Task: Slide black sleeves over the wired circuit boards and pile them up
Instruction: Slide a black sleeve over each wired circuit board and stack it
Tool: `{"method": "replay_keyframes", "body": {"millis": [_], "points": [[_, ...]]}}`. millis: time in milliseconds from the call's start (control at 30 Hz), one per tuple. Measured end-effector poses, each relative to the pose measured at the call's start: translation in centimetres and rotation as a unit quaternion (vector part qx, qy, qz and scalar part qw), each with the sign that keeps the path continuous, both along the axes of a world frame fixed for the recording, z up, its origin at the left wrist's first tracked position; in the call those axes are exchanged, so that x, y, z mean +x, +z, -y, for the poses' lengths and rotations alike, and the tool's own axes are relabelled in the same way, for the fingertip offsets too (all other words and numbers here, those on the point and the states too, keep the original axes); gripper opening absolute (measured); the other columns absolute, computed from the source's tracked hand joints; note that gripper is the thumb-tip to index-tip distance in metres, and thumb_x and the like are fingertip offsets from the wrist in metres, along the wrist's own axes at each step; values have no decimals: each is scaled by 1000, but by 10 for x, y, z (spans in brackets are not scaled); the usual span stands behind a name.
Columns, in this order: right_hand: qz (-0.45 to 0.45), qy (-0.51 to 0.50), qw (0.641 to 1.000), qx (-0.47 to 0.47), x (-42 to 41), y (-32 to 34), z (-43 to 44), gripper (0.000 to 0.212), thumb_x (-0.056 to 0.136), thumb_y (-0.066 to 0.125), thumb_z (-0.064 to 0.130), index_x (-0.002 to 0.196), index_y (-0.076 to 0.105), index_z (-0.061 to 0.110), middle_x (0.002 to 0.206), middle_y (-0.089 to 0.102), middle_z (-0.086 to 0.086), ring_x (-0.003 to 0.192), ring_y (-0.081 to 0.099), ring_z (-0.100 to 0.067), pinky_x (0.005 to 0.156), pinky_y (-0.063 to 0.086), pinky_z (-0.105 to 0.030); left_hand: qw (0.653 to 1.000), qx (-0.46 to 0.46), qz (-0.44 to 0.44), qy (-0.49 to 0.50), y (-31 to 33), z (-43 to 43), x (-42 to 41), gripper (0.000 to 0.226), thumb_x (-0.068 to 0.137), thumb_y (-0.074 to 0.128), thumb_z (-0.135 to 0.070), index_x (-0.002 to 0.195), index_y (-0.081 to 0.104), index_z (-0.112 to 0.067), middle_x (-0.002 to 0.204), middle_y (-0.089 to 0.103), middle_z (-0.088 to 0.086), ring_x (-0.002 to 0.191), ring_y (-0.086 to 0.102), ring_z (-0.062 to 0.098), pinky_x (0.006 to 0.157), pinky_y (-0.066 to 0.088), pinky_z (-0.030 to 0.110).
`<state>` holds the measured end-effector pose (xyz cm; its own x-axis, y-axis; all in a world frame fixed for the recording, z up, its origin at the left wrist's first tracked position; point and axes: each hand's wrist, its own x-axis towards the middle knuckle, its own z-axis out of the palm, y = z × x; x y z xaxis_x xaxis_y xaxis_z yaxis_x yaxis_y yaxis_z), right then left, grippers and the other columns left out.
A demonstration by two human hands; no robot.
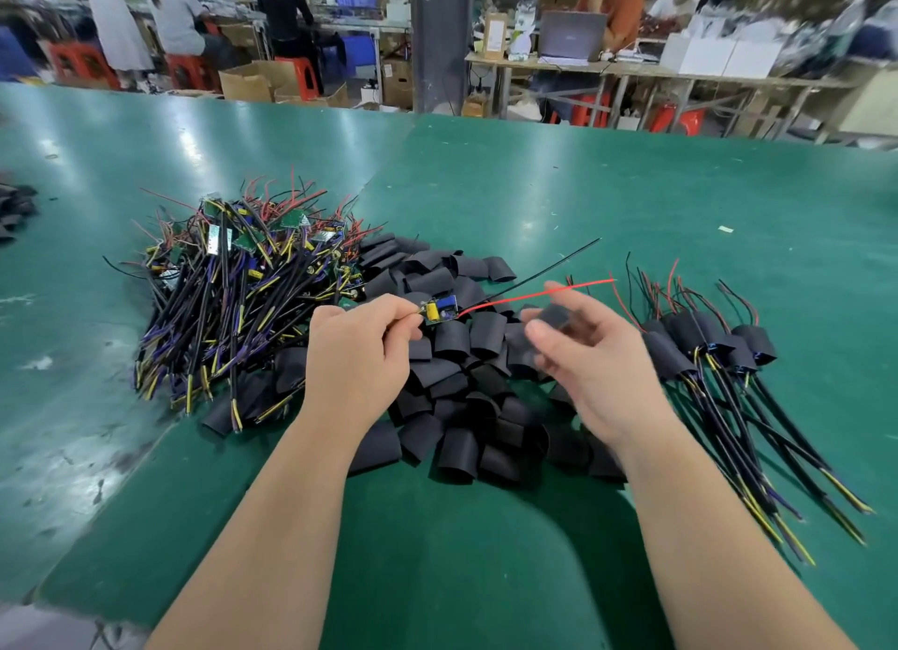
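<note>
Left hand (359, 353) pinches the circuit board (441, 309) at its lead end over the loose sleeve heap (461, 406), its red and black wires pointing toward the right hand (593, 358), which is half-curled and apparently holds a black sleeve (554, 316) (motion-blurred), with sleeved units (704, 343) piled at the right on the counter (631, 202).

Bare forearms (291, 479), left hand (359, 353), right hand (600, 360)

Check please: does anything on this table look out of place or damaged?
Nothing looks damaged. Two small things stand out: a white scrap lies alone on the green table, right of the heaps, and a few black sleeves sit at the left edge, apart from the main sleeve heap.
</note>
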<state>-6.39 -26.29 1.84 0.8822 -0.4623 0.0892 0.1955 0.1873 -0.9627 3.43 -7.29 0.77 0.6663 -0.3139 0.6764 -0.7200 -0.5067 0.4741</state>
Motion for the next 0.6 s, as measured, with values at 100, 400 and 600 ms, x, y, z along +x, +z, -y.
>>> {"method": "replay_keyframes", "body": {"millis": [100,400,600], "points": [[48,-48,982,174,-3,6,15,30,67,69,19,97,64,13,90,67,-11,82,64,-23,71,57,-28,1000,-3,-7,-8,2,-1,0,17,89,63,-7,77,68,-17,64,64,-14,43,45,5,78,45,45],[176,-65,942,277,-8,15,29,36,75,63,31,108,62,18,90,73,1,90,71,-10,72,54,-20,998,41,-15,-45,0,0,0,17,88,64,-7,79,68,-20,62,62,-17,45,46,1,84,39,34],[188,13,951,244,-11,18,26,36,81,55,31,114,57,17,94,72,1,87,68,-9,64,50,-17,997,38,-36,-60,1,1,1,14,87,60,-12,81,69,-20,64,63,-17,51,50,3,79,40,35]]}}
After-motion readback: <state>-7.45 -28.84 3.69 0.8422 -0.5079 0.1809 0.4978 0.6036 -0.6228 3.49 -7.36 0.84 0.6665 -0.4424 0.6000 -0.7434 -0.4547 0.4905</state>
